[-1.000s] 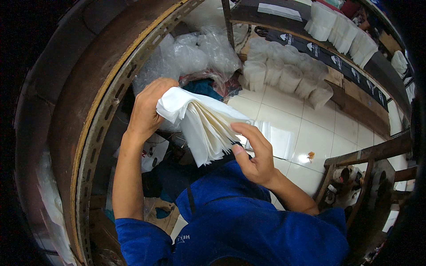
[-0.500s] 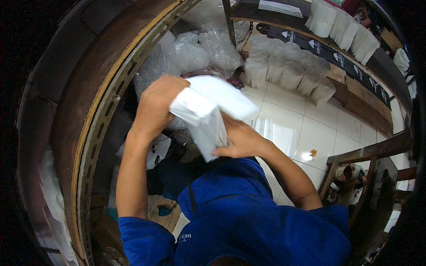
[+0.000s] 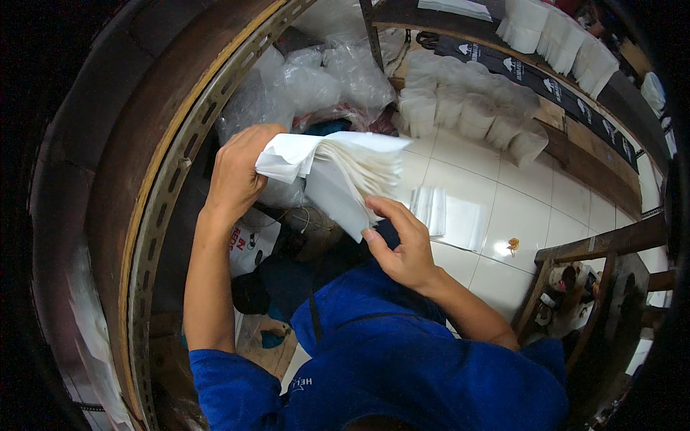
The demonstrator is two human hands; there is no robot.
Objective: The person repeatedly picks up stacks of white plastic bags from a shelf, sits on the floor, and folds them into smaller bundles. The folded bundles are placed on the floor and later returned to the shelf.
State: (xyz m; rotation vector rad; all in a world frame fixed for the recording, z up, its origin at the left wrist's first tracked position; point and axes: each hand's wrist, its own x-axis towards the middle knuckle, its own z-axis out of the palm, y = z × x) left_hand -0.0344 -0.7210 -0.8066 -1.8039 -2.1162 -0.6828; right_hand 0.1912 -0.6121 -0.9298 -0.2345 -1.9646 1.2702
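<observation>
A thick stack of thin white sheets point(image 3: 338, 161) is held up in front of me, bent over at its left end. My left hand point(image 3: 241, 167) is closed round that end, its fingers partly hidden by the folded sheets. The right-hand edges are fanned apart, and a flat flap hangs down toward my lap. At the lower right corner my right hand point(image 3: 404, 248) has its thumb and forefinger on the edges, lightly gripping them. Whether the sheets are paper, plastic or cloth I cannot tell.
Left of me runs a table edge with a slotted metal rail point(image 3: 159, 208). Clear plastic bags point(image 3: 316, 82) are heaped beyond my hands. Rolled translucent bundles point(image 3: 474, 115) stand on the tiled floor, below a shelf with white stacks point(image 3: 546, 36). A wooden stool point(image 3: 604, 287) is at right.
The stack has turned and its right edges now fan open. My right hand has moved from beneath the stack to its lower right corner. The left hand keeps its hold.
</observation>
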